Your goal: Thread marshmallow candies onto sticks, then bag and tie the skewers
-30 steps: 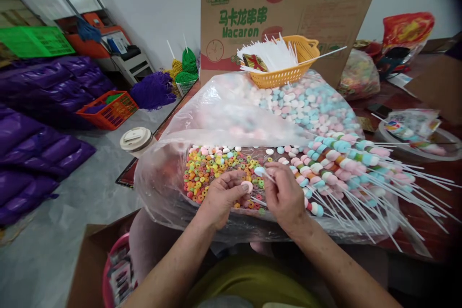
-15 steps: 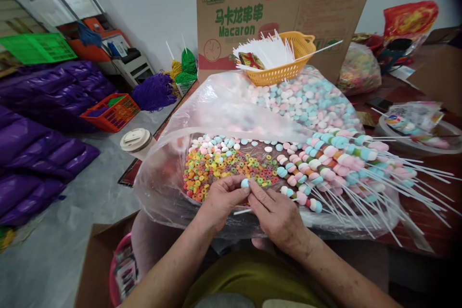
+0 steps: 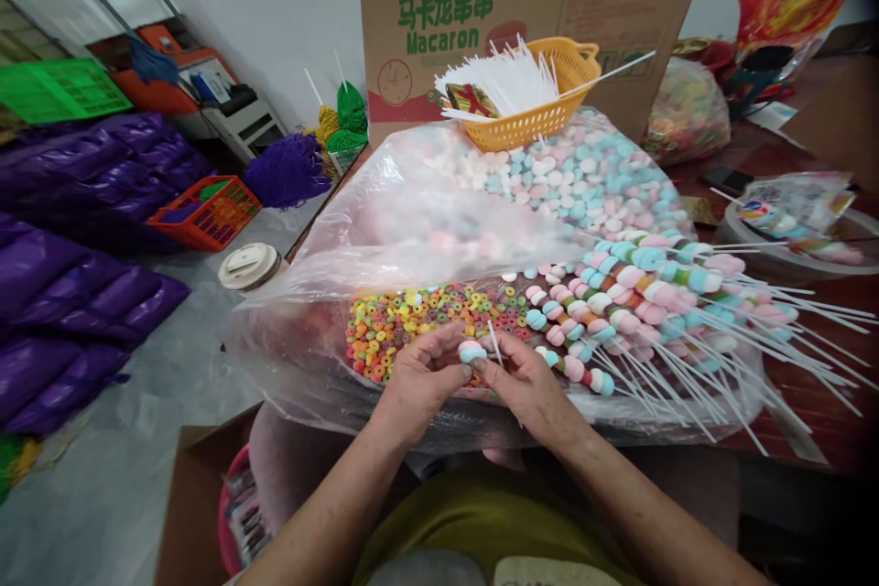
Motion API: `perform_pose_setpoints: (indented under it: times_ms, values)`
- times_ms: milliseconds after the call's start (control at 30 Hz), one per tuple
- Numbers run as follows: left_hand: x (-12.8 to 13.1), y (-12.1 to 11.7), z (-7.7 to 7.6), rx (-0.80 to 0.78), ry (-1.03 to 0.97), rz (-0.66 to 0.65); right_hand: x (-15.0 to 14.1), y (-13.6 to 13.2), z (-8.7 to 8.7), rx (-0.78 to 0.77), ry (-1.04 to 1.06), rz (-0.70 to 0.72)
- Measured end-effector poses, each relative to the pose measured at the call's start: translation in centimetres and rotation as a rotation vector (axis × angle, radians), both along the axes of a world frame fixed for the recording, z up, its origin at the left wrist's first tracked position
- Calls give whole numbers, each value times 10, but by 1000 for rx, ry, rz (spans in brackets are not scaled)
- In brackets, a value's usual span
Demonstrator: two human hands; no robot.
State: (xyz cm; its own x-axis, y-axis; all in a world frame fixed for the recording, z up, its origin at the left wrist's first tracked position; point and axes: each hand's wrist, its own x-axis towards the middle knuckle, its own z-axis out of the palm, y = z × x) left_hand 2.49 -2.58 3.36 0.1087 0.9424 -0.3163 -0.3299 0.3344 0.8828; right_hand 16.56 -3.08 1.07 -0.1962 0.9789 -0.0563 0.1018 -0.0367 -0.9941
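Observation:
Between the thumb and fingers of my left hand (image 3: 420,385) is a small pink, white and blue marshmallow (image 3: 472,351). My right hand (image 3: 526,382) pinches a thin white stick (image 3: 494,341), which stands nearly upright just right of the marshmallow; my right thumb tip is close to the left one. Whether the stick touches the marshmallow I cannot tell. Beyond my fingers lie many coloured ring candies (image 3: 412,322) on a clear plastic bag (image 3: 295,366). Right of my right hand, finished-looking marshmallow skewers (image 3: 638,293) lie in a pile, their white sticks pointing right.
A yellow basket (image 3: 526,134) of white sticks rests on the bag of loose marshmallows (image 3: 583,188), before a cardboard box (image 3: 453,64). A lidded cup (image 3: 248,266) stands at the left table edge. A clear tub (image 3: 817,247) is at the right.
The white stick has swung from pointing left below my hands to nearly upright in my right hand. The marshmallow has moved into my left fingers. The bag's upper layer sags lower over the loose marshmallows.

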Motion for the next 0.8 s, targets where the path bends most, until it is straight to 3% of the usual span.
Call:
perform_pose_setpoints:
  times_ms: [167, 333, 433, 533, 633, 800]
  values:
    - [-3, 2, -7, -128, -120, -70, -2, -3, -4, -27, 81, -48]
    - [-9, 3, -17, -95, -134, -165, -5, -6, 0, -67, 146, -43]
    - [-13, 4, -23, -61, -89, -198, -6, -6, 3, -176, 217, 4]
    - [-15, 7, -26, -63, -85, -141, -1, 3, 2, -343, 397, 31]
    - [-16, 9, -27, -116, -185, -75, 9, 17, 1, -417, 701, -101]
    - [-14, 4, -25, -172, -255, -200, 18, 38, 7, -435, 887, -205]
